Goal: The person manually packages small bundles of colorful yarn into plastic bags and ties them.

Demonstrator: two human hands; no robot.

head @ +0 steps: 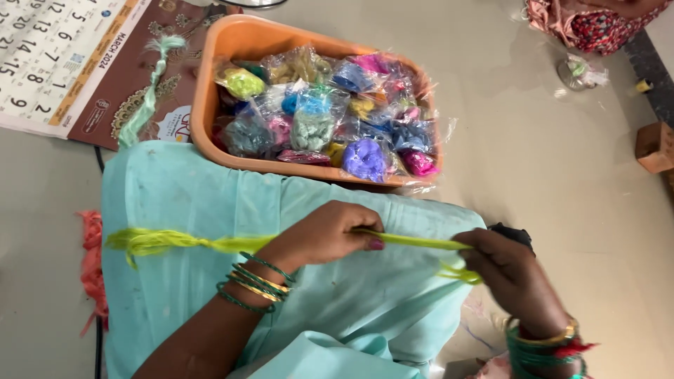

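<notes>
While I watch from above, my left hand point(330, 235) and right hand point(502, 263) both pinch shut on a lime-green bundle of thread strands point(414, 241), stretched taut left to right across a pale mint cloth point(189, 203) over my lap. Beyond sits an orange plastic tub point(203, 105) of bagged coloured threads.

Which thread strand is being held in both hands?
The lime-green strand, stretched between the left hand and right hand. The pale mint strand lies untouched by the tub.
</notes>
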